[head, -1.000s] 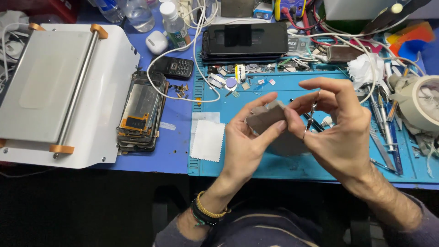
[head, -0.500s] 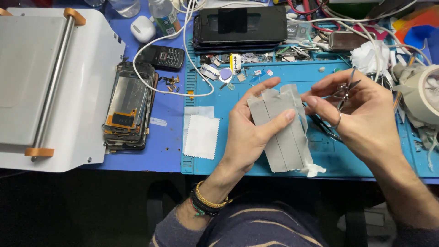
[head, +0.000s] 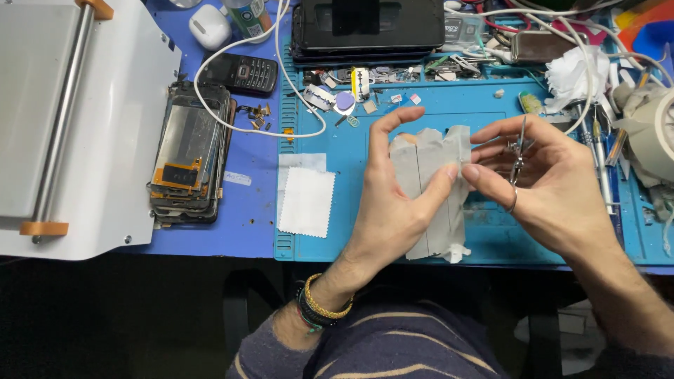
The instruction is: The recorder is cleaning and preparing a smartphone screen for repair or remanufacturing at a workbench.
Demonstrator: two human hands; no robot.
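Note:
My left hand holds a flat grey slab wrapped in strips of grey tape, thumb across its front and fingers behind it. The slab stands upright over the blue work mat. My right hand pinches the slab's right edge with thumb and forefinger. That same hand also carries thin metal tweezers, held upright between its fingers. A loose tape end hangs from the slab's lower right corner.
White cloth squares lie left of my hands. A stack of phone frames rests against a white laminating machine. A small keypad phone, a dark phone stack, small parts, white cables, tools and a tape roll crowd the back and right.
The slab has turned from edge-on to face-on and dropped lower over the mat. My right hand has gone from above it to pinching its right edge.

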